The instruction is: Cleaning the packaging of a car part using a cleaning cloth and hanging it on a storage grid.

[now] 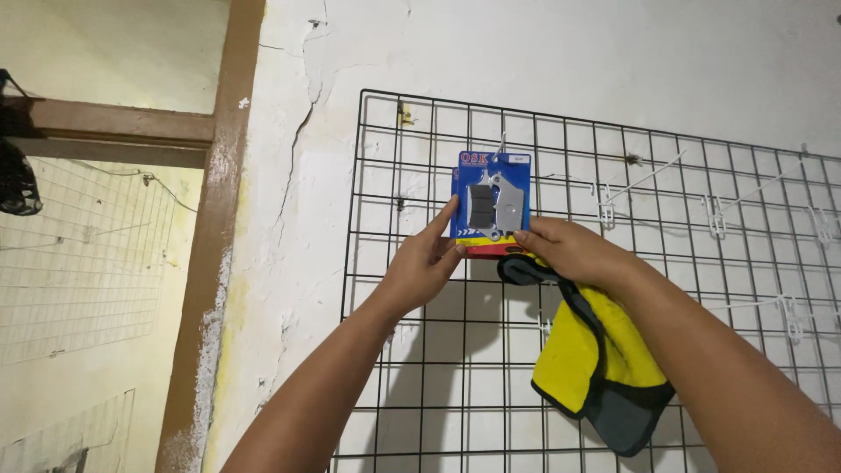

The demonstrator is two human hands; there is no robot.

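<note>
A flat blue cardboard blister pack holding grey metal brake-pad parts (491, 194) hangs upright, long axis vertical, face outward, against the black wire grid panel (385, 350) on the white wall. The left hand (427, 263) pinches its lower left edge from below; the right hand (565, 250) grips its lower right corner while also clutching a yellow-and-grey cloth (596, 368) beneath. White hooks (714, 215) sit rightward.

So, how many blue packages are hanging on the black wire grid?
1. The blue package hangs near the top left of the black wire grid, held between the left hand and right hand. Another could be hidden behind it.
</note>
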